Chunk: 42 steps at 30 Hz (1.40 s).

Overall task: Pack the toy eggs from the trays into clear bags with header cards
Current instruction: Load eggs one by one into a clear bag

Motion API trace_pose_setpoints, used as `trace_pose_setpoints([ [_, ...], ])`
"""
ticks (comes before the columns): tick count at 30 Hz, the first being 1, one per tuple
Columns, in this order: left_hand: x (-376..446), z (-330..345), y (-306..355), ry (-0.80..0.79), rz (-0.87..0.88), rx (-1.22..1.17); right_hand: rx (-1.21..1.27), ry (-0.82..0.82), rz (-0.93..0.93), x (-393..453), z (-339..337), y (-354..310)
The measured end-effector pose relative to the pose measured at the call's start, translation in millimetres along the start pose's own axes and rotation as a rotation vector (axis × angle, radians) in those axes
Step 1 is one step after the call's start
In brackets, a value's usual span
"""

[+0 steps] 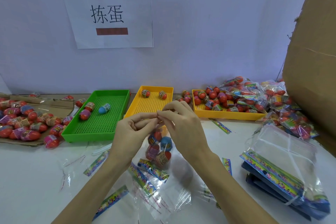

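My left hand and my right hand meet above the table and pinch the top edge of a clear bag that hangs below them. Several toy eggs, red ones and a blue one, sit inside that bag. A green tray at the left holds three eggs, one of them blue. Two eggs lie in the middle yellow tray, partly hidden by my hands. The right yellow tray is heaped with eggs. Header cards and empty clear bags lie below my hands.
Loose eggs cover a cardboard sheet at the left. Packed bags pile up at the right beside a big cardboard box. A stack of bags with header cards lies at the front right. A paper sign hangs on the wall.
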<state>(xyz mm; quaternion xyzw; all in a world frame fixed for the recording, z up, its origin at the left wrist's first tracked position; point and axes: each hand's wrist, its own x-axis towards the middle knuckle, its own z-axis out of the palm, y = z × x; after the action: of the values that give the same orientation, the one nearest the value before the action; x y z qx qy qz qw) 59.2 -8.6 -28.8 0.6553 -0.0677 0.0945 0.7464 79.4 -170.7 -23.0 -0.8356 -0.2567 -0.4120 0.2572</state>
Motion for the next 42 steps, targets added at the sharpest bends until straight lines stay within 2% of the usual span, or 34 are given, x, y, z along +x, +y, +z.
trace_pose_setpoints([
  [7,-1,3,-1,0.076,0.030,0.120,0.002,-0.017,0.017,0,2,0],
  [21,2,7,0,0.106,-0.003,0.068,0.045,-0.024,0.141,5,2,-5],
  [27,14,-19,6,0.213,-0.055,-0.130,-0.023,0.144,0.429,7,-25,45],
  [32,18,-23,2,0.245,-0.036,-0.173,-0.072,0.026,0.530,-1,-15,59],
  [38,22,-32,1,0.354,0.026,-0.194,-0.133,0.069,0.673,-1,-18,71],
  [42,22,-32,1,0.273,0.047,-0.200,-0.037,-0.154,0.495,-4,-16,62],
])
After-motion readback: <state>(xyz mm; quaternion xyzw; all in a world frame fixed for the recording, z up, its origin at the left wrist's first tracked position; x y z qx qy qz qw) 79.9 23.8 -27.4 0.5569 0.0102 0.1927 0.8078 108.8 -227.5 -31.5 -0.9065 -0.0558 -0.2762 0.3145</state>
